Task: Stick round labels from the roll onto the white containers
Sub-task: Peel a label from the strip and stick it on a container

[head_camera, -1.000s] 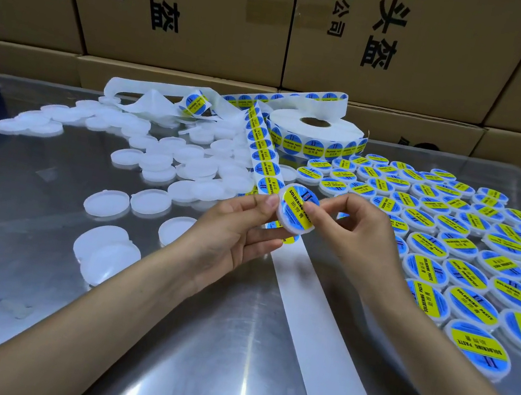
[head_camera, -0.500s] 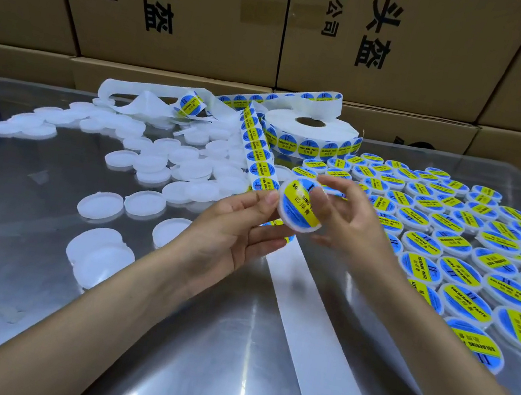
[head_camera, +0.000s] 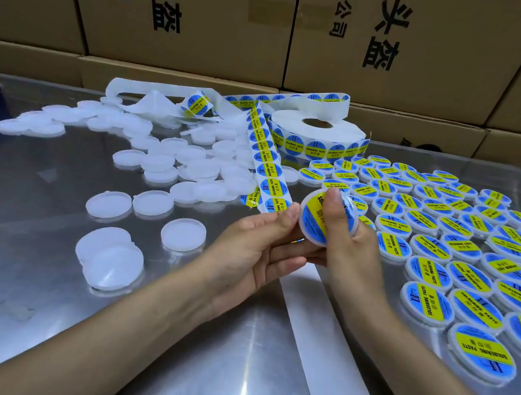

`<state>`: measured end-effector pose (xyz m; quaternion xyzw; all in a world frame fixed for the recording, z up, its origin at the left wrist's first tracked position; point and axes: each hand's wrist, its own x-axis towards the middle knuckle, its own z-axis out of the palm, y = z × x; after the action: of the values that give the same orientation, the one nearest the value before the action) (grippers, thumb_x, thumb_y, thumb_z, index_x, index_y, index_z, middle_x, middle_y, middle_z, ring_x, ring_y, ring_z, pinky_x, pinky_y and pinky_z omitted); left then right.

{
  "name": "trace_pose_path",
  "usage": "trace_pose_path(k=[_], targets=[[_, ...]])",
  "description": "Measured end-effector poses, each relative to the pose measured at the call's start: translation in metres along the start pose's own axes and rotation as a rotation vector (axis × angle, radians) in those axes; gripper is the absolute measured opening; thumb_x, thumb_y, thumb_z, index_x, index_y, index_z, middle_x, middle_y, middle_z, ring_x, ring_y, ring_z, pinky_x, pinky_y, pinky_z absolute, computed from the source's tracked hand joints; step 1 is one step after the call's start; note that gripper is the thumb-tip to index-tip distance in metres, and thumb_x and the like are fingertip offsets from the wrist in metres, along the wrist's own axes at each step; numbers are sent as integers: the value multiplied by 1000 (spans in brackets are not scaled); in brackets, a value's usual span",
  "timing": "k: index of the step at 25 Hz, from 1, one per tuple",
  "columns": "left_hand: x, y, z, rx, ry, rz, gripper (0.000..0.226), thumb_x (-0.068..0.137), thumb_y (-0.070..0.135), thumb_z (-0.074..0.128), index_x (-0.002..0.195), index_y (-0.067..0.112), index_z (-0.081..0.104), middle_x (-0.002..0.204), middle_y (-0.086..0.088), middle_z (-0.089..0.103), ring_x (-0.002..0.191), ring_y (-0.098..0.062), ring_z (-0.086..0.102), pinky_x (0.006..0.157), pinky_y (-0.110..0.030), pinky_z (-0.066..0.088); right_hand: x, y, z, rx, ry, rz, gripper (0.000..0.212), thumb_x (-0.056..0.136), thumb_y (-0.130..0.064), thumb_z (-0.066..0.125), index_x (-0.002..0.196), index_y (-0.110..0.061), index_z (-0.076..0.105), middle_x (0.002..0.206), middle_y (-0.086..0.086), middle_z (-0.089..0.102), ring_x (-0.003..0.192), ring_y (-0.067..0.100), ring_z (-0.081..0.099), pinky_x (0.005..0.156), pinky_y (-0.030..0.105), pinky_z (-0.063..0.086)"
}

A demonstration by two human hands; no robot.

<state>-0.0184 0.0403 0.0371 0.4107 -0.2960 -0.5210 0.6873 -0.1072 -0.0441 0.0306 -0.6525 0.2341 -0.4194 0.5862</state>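
**Label pressed onto container, held above the table**

Here, one white container (head_camera: 327, 217) was held up over the metal table (head_camera: 29, 278), tilted toward the camera, with a blue-and-yellow round label (head_camera: 314, 212) on its face. The right hand (head_camera: 352, 248) gripped it, thumb laid flat across the label and fingers curled behind. The left hand (head_camera: 253, 248) pinched the container's left edge between thumb tip and fingers. Just beside that thumb ran the label strip (head_camera: 267, 170), leading back to the roll (head_camera: 316, 137) lying flat near the far edge. Bare backing tape (head_camera: 323, 347) trailed toward the camera between the forearms. To the right lay the labelled containers (head_camera: 469, 269), packed close in rows. To the left lay the unlabelled white containers (head_camera: 167, 163), scattered, some overlapping. Cardboard boxes (head_camera: 216, 8) with black printed characters stood stacked behind.
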Motion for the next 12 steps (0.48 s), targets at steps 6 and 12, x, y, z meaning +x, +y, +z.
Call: trace_pose_path(k=[6, 12], targets=[[-3, -6, 7, 169, 84, 90, 52, 73, 43, 61, 112, 10, 61, 97, -3, 74, 90, -12, 70, 63, -16, 53, -3, -2, 1, 31, -30, 60, 54, 78, -64, 38, 64, -26, 74, 65, 2, 73, 63, 12, 71, 49, 20, 52], [-3, -9, 9, 351, 192, 377, 24, 84, 1, 64, 103, 14, 55, 67, 1, 71, 60, -7, 66, 49, -16, 48, -7, -1, 7, 53, -79, 124, 66, 97, -53, 23, 62, -31, 74, 61, 5, 71, 54, 18, 69, 46, 20, 51]])
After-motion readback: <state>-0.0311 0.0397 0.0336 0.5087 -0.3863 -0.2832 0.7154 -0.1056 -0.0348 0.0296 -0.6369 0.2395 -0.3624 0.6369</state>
